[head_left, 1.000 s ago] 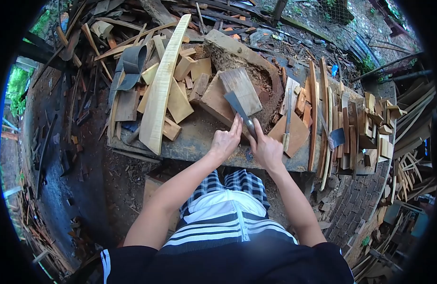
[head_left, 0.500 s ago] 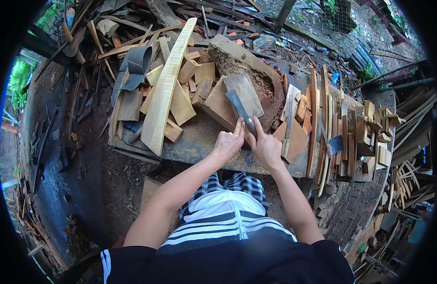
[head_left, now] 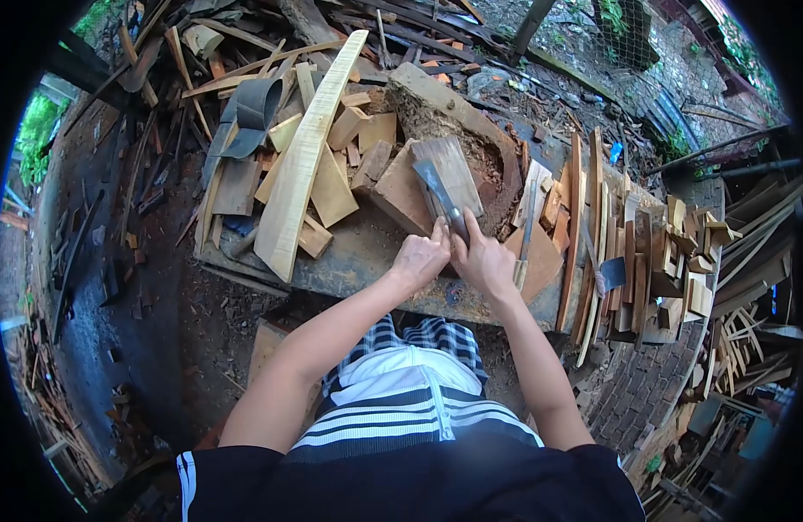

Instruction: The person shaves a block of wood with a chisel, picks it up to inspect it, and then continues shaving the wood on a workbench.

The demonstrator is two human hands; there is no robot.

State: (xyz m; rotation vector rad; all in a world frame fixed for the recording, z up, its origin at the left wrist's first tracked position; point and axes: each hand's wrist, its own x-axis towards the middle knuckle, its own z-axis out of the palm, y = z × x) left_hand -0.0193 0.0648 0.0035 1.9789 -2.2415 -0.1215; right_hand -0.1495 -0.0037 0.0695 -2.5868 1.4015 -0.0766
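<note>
A flat steel blade [head_left: 438,190], broader at its far end, lies slanted across the top of a weathered wooden block [head_left: 460,170]. My right hand [head_left: 486,259] is closed around its near end, where the handle is mostly hidden under the fingers. Fingertips of my left hand [head_left: 421,259] press together at that same near end, beside the right thumb. Beneath the weathered block sits a thicker wooden block [head_left: 399,198]. To the right of my hands, a long narrow blade [head_left: 529,213] rests on wood pieces.
A long pale plank [head_left: 310,161] leans over offcuts on the left of the worktable [head_left: 358,283], near a curled dark sheet [head_left: 251,113]. Wooden strips [head_left: 575,235] stand along the right side, with a square-ended blade [head_left: 612,274] among them. Scrap wood piles up behind.
The blade's far end has slid slightly farther along the weathered block. Both hands have moved a little forward with it, and the view has shifted slightly.
</note>
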